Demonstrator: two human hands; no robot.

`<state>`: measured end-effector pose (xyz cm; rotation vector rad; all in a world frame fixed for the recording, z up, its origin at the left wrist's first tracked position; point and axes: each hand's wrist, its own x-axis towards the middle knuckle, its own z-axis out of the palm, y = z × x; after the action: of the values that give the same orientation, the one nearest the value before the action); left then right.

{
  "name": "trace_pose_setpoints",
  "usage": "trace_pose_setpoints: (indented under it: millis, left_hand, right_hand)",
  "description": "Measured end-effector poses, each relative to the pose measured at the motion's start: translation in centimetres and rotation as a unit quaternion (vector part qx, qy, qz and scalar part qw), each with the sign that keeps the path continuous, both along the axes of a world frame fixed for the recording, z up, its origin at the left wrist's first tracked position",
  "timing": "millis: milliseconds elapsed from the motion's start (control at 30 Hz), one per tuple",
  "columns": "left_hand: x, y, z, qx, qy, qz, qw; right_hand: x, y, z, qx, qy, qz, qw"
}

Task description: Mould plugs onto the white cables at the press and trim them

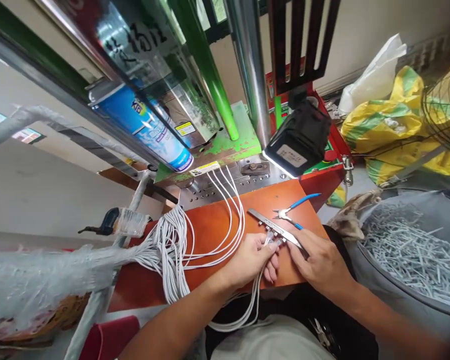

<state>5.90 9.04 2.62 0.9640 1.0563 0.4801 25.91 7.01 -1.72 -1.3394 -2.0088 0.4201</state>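
1. Cables point(255, 298), thin and white, were pinched in our left hand point(254, 256), with its finger and thumb close together near the clear plugs point(270, 236) at the ends.
2. Our right hand point(317, 257) was closed on the near end of the metal bar point(277, 230), and the plugs were right beside the bar's lower edge. We could not tell how snugly they sat.
3. Both hands were over the counter point(206, 240), close to its near edge.
4. We thought the cables would be light and bendy, and would droop if we held them far back. Just behind the plugs looked like the best place to pinch.
5. The plugs looked small, hard and smooth, so we guessed they could slip or crack if we squeezed too much.
6. We judged the bar stiff and a bit heavier, maybe slick, and best held flat by its bare end.
7. The big cable bunch point(172, 240) lay to the left, where loops could snag. The cutters point(283, 214) with blue handles lay just past the bar.
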Motion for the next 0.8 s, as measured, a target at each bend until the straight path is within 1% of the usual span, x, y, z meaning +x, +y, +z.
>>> trace_pose_setpoints:
  millis: [100,167,267,367,533,600,700,800]
  left_hand:
    - [0.0,0.0,0.2,-0.002,0.014,-0.008,1.0]
    - [-0.1,-0.1,0.1,-0.003,0.015,-0.003,1.0]
    - [0.0,-0.3,0.0,-0.004,0.009,0.011,1.0]
    - [0.2,-0.4,-0.1,-0.002,0.016,0.014,1.0]
    - [0.5,-0.2,-0.1,0.008,0.046,0.02,0.999]
    - [0.5,-0.1,-0.1,0.022,0.052,0.011,0.998]
    - [0.7,-0.1,-0.3,0.027,0.041,-0.003,0.999]
    - [1.0,-0.1,-0.7,0.038,0.04,0.02,0.998]
  right_hand:
    - [0.0,0.2,0.2,0.022,0.003,-0.004,1.0]
    - [0.0,0.2,0.2,0.027,0.004,-0.01,1.0]
    - [0.0,0.2,0.1,0.041,-0.011,-0.012,0.999]
    - [-0.1,0.1,-0.3,0.053,-0.017,0.0,0.998]
    - [-0.4,-0.4,-0.9,0.119,-0.031,0.008,0.992]
    - [-0.4,-0.4,-0.9,0.113,-0.026,0.012,0.993]
    - [-0.2,-0.3,-0.6,0.081,-0.001,0.011,0.997]
    - [0.1,0.0,-0.3,0.063,0.006,0.029,0.998]
